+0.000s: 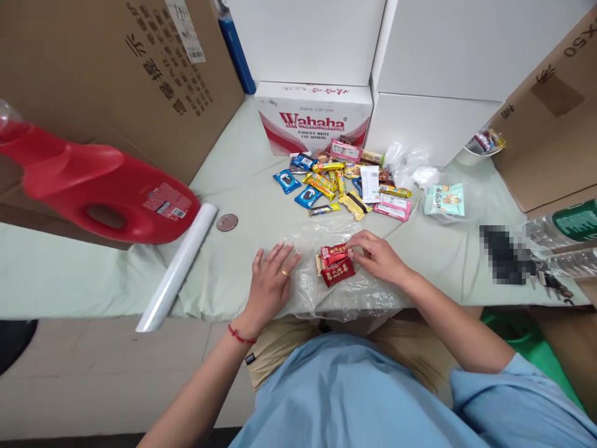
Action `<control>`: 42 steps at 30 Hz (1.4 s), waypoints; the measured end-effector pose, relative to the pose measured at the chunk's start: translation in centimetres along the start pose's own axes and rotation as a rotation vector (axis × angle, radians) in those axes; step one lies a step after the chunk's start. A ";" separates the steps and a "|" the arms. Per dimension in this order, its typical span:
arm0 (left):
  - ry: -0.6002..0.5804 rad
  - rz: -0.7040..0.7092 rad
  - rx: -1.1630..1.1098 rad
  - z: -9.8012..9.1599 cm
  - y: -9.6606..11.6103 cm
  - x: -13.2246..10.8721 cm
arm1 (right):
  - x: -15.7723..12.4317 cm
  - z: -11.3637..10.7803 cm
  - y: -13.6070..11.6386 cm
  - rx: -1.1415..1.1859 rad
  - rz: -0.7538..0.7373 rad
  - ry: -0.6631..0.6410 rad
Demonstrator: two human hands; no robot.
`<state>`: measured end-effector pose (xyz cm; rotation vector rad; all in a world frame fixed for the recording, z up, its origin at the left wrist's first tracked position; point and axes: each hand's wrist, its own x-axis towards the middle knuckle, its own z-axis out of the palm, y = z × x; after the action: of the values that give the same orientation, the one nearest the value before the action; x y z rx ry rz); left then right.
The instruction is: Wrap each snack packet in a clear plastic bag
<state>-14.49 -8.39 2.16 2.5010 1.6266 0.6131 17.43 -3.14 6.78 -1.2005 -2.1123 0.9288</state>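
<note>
My left hand (272, 278) lies flat and open on the edge of a clear plastic bag (326, 292) spread on the table's front edge. My right hand (375, 255) pinches a small red snack packet (334, 252) that sits on a little stack of red packets (337, 271) on that bag. Farther back lies a loose pile of wrapped snacks (342, 183) in blue, yellow and pink wrappers.
A red detergent jug (93, 183) lies at the left beside a white roll (180, 264). A Wahaha water carton (313, 118), white boxes (443, 68) and brown cartons (121, 68) ring the table. Clear bottles (566, 239) and a green-white pouch (444, 200) lie at the right.
</note>
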 end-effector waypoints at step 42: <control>0.852 -0.160 0.013 -4.0 5.5 -2.6 | 3.4 2.8 3.1 -0.221 0.464 -0.108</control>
<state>-12.22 -13.62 6.66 2.1868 2.0046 1.8114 15.44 0.10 3.05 -1.8439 -2.1002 0.9873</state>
